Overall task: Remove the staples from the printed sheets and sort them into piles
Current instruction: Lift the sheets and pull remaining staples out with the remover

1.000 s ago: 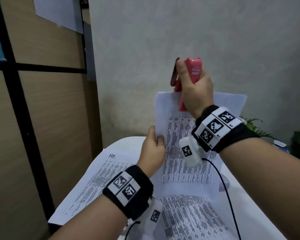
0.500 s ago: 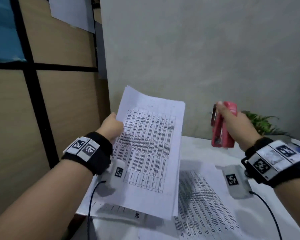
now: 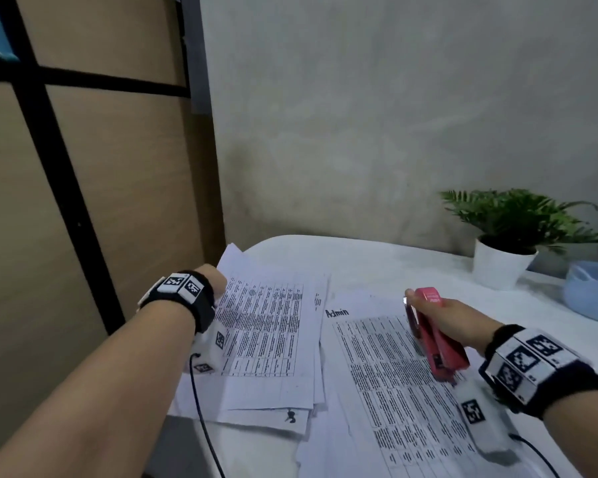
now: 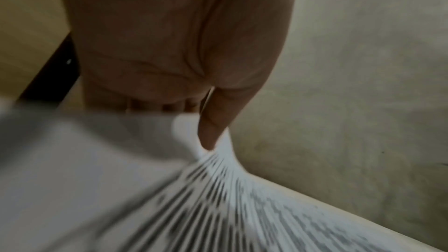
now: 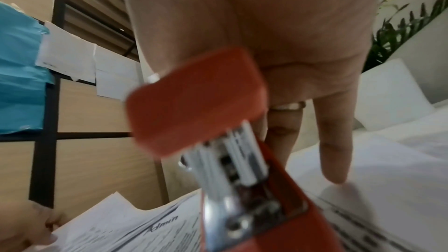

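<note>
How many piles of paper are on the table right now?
2. The left pile lies by the table's left edge, with the left hand holding its top sheets. The "Admin" pile lies right of it, under the right hand. Sheets underneath may be hidden.

Counter (image 3: 377,267): pile of sheets (image 3: 273,339) at left edge; second pile (image 3: 394,391), headed "Admin", beside it toward the near edge; potted plant (image 3: 501,263) at far right edge, bowl (image 3: 591,294) just right of it.
</note>
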### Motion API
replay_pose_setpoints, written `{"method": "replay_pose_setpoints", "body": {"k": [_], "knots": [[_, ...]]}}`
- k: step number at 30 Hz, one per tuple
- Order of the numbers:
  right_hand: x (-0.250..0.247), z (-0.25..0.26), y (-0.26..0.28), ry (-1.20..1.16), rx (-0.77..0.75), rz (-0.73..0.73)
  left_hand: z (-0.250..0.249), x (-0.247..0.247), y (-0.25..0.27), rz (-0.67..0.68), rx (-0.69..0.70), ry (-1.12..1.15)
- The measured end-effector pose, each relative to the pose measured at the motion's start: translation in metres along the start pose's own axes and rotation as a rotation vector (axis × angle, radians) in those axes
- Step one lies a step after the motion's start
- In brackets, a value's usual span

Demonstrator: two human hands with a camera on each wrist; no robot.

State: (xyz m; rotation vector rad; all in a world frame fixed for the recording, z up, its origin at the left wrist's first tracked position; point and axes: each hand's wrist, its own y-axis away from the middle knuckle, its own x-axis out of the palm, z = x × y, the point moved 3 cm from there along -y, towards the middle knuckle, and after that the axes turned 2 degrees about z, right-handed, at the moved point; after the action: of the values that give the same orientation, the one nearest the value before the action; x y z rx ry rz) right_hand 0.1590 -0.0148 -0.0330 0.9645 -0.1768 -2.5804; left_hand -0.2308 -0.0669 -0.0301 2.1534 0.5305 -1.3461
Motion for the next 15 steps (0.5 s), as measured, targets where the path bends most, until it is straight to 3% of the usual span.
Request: {"method": "replay_pose_setpoints", "body": {"k": [3,10,15], "knots": [[0.003,-0.007,-0.005,0.073,0.076,0.065,-0.028,-0.005,0.003,-0.062,0.083,-0.035],[-0.011,-0.023,0.001,0.135,0.144,0.193,-0.108,0.027,0.029,-0.047,0.294,-0.207],[-0.020,-0.033,0.013,0.061,0.168,0.190,-0.157,0.065,0.046,0.177,0.410,-0.243]]}}
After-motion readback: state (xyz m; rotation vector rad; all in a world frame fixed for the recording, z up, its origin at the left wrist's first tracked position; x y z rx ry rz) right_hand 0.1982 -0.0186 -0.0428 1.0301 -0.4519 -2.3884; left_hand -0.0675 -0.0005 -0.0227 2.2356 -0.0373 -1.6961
